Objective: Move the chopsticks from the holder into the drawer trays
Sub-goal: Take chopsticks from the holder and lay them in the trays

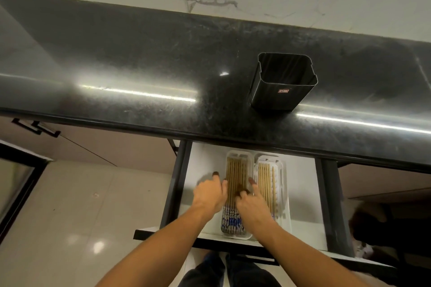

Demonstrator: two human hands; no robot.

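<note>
The black square chopstick holder (pixel 283 81) stands on the dark countertop, and no chopsticks show in its open top. Below it an open drawer (pixel 205 161) holds two white trays side by side. The left tray (pixel 236 154) is filled with a row of bamboo chopsticks (pixel 235 175) with blue-patterned ends. The right tray (pixel 278 163) holds several more chopsticks (pixel 265 177). My left hand (pixel 211 193) rests on the left tray's left edge, fingers spread. My right hand (pixel 250 202) lies over the chopsticks in the left tray, its fingers touching them.
The black stone countertop (pixel 140 72) overhangs the back of the drawer. The drawer's dark frame (pixel 331 205) runs along both sides. A tiled floor (pixel 81 216) lies to the left, with cabinet handles (pixel 35 127) above it. My legs show below the drawer front.
</note>
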